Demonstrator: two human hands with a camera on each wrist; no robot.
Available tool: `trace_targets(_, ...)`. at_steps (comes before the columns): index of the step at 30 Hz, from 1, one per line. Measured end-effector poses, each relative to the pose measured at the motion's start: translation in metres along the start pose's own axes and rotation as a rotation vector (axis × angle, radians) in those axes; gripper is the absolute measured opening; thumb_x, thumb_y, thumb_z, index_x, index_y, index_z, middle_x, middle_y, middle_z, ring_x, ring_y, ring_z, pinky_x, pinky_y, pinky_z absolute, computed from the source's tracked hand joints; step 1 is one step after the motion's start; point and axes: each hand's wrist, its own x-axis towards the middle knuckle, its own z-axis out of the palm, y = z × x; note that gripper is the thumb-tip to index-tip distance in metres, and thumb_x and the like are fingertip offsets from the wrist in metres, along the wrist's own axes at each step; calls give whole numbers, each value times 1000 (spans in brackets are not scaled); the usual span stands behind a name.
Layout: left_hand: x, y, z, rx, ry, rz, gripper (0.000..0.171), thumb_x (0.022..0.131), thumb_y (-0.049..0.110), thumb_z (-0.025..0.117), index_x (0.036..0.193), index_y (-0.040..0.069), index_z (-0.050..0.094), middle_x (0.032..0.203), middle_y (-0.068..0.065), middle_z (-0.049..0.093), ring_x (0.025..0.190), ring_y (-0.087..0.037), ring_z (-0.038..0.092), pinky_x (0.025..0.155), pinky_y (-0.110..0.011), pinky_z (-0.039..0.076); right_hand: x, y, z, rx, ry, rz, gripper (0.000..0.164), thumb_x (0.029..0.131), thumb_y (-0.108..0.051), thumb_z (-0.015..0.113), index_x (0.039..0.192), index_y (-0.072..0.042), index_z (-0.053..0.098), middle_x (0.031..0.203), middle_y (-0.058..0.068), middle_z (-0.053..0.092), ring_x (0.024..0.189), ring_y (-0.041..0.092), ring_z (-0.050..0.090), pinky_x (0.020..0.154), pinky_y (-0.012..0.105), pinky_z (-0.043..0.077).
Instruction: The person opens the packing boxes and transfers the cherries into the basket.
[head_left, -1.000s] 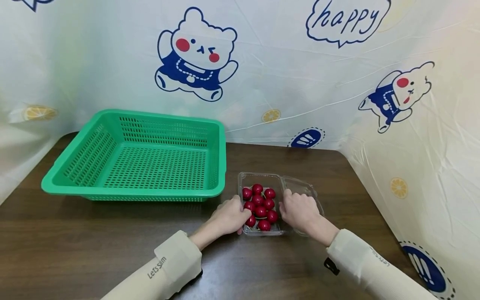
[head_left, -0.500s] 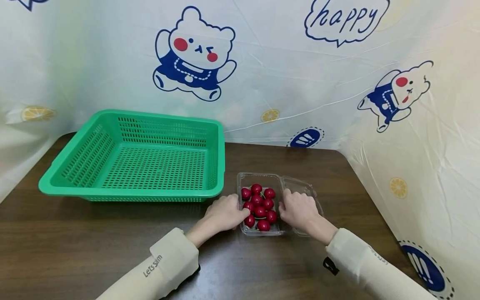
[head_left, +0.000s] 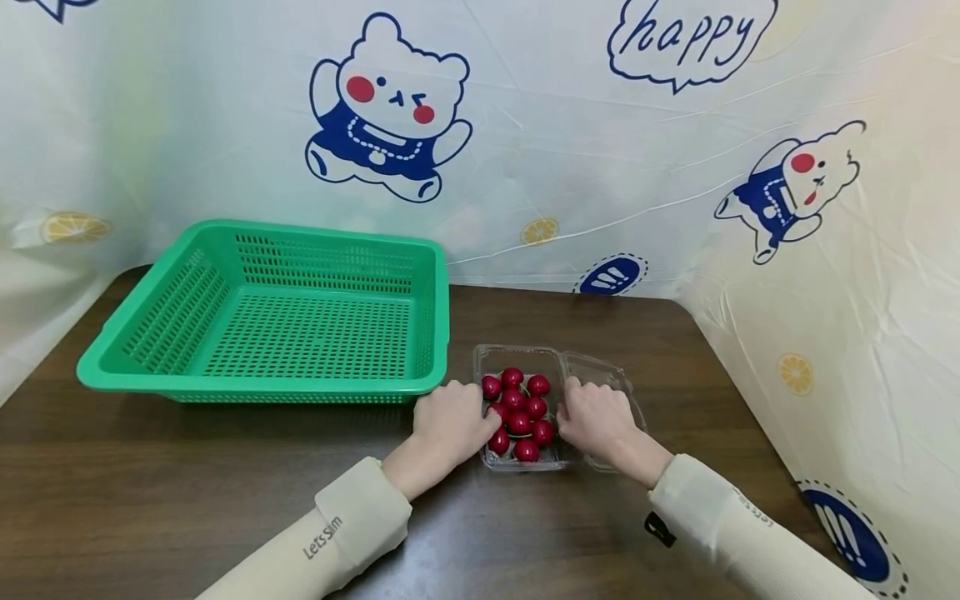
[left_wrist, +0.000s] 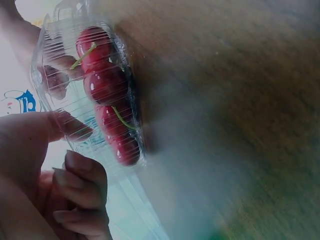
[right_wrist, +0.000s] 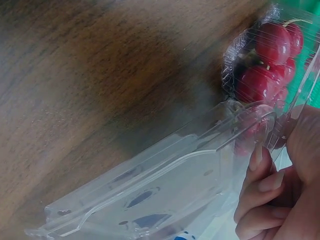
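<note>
Because the green basket (head_left: 262,385) stands at your left with its near right corner just beside your left hand (head_left: 447,425), a careless sideways swing could knock your knuckles on its rim; the pictures do not settle whether the 2 touch. That hand's grip is a pinch on the left wall of the clear plastic box (head_left: 536,358), thumb over the rim, other fingers curled outside. The wall looks thin, so squeezing harder could buckle it and push your thumb into the fruit.

Next, in the middle, the box lies between your 2 hands, apparently resting on the desk (head_left: 187,483). It holds at least 10 cherries (head_left: 517,423), loose and shiny, some with stems. If 1 side rises faster than the other, they would likely roll to the low wall, and a steep tilt could spill them.

On the right, your right hand (head_left: 597,421) has its grip pinched on the wall by the hinge. The lid (head_left: 607,375) hangs folded out to the right, partly hidden under that hand; it could drag, flap or swing over the cherries, and a bending hinge side might slip from your fingers.
</note>
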Motion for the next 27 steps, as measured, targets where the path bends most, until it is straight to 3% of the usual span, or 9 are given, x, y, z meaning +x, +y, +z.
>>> trace_targets(4,-1,3,2,60,35,33,47,84,25,60,44,15,39,41,1,38,35,-14,36,31,-26,32,-1,1,0,-6,1,5,23,84,-20,60,68,-5,52,50,8,55,40,24,52,33,38,43)
trace_targets(9,-6,9,6,171,168,123,43,80,18,63,44,13,40,39,0,38,35,-12,28,29,-24,32,-2,1,1,-4,-6,8,23,84,-20,60,69,-5,52,50,8,55,40,23,51,34,38,43)
trace_targets(12,-7,15,5,221,219,162,25,78,17,65,56,7,56,41,-3,46,35,-14,32,30,-24,36,-2,0,1,-4,-6,6,23,84,-19,60,69,-5,52,50,8,55,40,23,51,34,38,43)
trace_targets(14,-5,19,3,232,219,174,15,78,19,67,73,4,66,45,-5,54,34,-15,38,31,-26,40,-2,0,1,-7,-4,5,22,84,-19,60,69,-5,52,50,8,55,40,23,51,34,37,43)
trace_targets(16,-2,22,2,236,213,180,20,78,21,68,86,2,69,49,-6,59,35,-17,44,32,-27,44,-1,0,1,-15,0,0,22,84,-20,61,69,-4,53,49,8,55,39,23,50,34,37,43)
trace_targets(18,1,24,0,241,214,187,23,78,22,69,90,3,68,52,-7,61,36,-18,49,34,-27,46,0,0,1,-26,5,-6,23,83,-20,62,70,-4,54,49,8,54,39,22,50,34,37,44)
trace_targets(23,9,27,0,264,232,259,29,74,25,75,94,5,69,75,-13,73,61,-24,63,55,-34,58,3,0,-2,-39,-6,-3,22,83,-20,62,71,-3,55,50,9,55,39,22,50,35,37,45)
trace_targets(27,16,26,1,277,219,329,37,72,25,77,104,6,71,96,-17,74,82,-29,64,74,-39,59,3,0,-3,-30,-32,8,20,83,-20,61,72,-3,55,51,9,56,40,23,51,35,39,45)
